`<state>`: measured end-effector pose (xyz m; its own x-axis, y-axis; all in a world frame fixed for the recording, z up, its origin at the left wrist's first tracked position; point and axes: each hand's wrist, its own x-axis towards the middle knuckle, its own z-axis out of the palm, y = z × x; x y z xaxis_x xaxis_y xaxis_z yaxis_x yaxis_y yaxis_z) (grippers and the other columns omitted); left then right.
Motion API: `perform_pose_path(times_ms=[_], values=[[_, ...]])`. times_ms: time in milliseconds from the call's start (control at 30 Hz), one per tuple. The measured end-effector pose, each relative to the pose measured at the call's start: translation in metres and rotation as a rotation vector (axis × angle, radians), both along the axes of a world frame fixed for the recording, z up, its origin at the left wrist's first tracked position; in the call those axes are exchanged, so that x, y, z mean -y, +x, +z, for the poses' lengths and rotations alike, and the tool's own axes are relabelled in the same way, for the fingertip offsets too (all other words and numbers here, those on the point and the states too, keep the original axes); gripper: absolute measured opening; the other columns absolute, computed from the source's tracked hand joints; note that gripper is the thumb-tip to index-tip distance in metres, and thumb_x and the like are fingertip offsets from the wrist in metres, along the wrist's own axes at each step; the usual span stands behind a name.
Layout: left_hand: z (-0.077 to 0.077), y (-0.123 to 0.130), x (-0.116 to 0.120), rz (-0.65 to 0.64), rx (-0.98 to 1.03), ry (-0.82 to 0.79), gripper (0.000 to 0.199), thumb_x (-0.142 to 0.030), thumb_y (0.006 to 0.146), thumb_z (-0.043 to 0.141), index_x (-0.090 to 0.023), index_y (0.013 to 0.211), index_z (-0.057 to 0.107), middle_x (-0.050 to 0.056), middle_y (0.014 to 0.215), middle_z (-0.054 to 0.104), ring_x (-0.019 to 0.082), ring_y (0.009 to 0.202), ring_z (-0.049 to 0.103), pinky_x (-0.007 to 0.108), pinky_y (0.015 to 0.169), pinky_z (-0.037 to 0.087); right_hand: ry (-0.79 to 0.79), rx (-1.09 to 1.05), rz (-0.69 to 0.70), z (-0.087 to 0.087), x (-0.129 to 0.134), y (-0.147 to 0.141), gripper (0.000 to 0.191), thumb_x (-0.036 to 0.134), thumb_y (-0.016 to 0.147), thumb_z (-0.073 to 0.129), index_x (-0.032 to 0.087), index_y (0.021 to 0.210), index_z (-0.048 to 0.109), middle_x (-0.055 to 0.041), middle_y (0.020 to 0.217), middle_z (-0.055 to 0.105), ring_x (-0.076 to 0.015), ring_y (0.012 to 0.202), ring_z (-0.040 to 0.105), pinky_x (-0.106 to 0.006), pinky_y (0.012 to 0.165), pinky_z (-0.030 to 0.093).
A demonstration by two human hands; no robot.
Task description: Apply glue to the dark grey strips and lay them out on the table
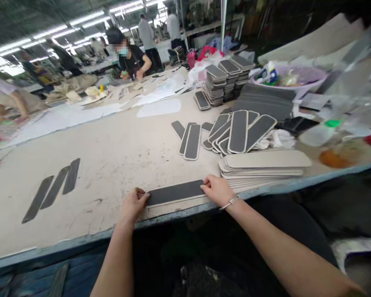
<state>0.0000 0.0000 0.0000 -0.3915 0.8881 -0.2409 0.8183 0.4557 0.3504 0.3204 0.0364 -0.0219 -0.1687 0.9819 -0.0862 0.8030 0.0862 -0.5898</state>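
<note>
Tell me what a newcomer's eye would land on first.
Probably the dark panel at the near edge of the table, with the left hand and right hand at its ends. Next, the loose heap beyond the right hand, with tall stacks behind it. Three strips lie at left.

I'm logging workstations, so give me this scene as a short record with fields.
Left hand: pinches the left end of a long dark-grey panel with a pale border
Right hand: pinches the panel's right end; silver-coloured bracelet on the wrist
Beside right hand: stack of long beige boards with rounded corners
Beige-topped table, left side: three narrow dark-grey strips
Across table: person in a black top
</note>
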Motion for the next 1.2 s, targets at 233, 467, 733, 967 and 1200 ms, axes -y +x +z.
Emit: perform_pose_path(times_ms=[233,467,733,967,1200], values=[[0.003,0.005,-0.001,-0.008,0.022,0.011,0.022,-0.04,0.075,0.054,-0.019,0.083,0.052,0.001,0.067,0.062,0.018,0.066,0.06,0.026,0.06,0.039,-0.014,0.026,-0.004,0.004,0.003,-0.001,0.008,0.026,0.08,0.059,0.019,0.084,0.06,0.0013,0.071,0.066,-0.0144,0.072,0.062,-0.023,0.069,0.039],[0.006,0.008,0.0,0.001,0.018,0.009,0.023,-0.04,0.075,0.054,-0.019,0.083,0.053,0.001,0.067,0.061,0.017,0.065,0.059,0.025,0.058,0.039,-0.011,0.088,0.014,0.007,0.003,-0.004,0.009,0.026,0.081,0.055,0.019,0.086,0.059,-0.0004,0.072,0.065,-0.0157,0.073,0.062,-0.024,0.069,0.04],[0.004,0.007,-0.002,0.013,0.015,0.022,0.022,-0.037,0.074,0.057,-0.019,0.085,0.053,0.002,0.069,0.063,0.017,0.067,0.06,0.025,0.06,0.038,0.121,0.232,0.02,0.031,0.016,-0.005,0.018,0.031,0.084,0.051,0.017,0.089,0.06,-0.0099,0.091,0.061,-0.0218,0.076,0.059,-0.031,0.066,0.042],[0.002,0.004,-0.003,0.001,0.042,0.031,0.024,-0.038,0.073,0.057,-0.018,0.086,0.053,0.002,0.068,0.063,0.018,0.065,0.06,0.026,0.058,0.038,0.45,0.017,0.421,0.035,0.049,-0.067,0.052,0.034,0.091,0.043,0.009,0.136,0.037,-0.0132,0.137,0.041,-0.0236,0.128,0.033,-0.035,0.107,0.026],[-0.01,-0.009,-0.007,-0.022,0.079,0.015,0.036,-0.049,0.07,0.055,-0.018,0.089,0.052,0.0,0.06,0.061,0.018,0.056,0.059,0.028,0.054,0.04,0.382,0.041,0.599,0.001,0.058,-0.114,0.074,0.062,0.089,0.033,0.008,0.14,0.031,-0.012,0.147,0.026,-0.0233,0.137,0.014,-0.044,0.112,0.01]])
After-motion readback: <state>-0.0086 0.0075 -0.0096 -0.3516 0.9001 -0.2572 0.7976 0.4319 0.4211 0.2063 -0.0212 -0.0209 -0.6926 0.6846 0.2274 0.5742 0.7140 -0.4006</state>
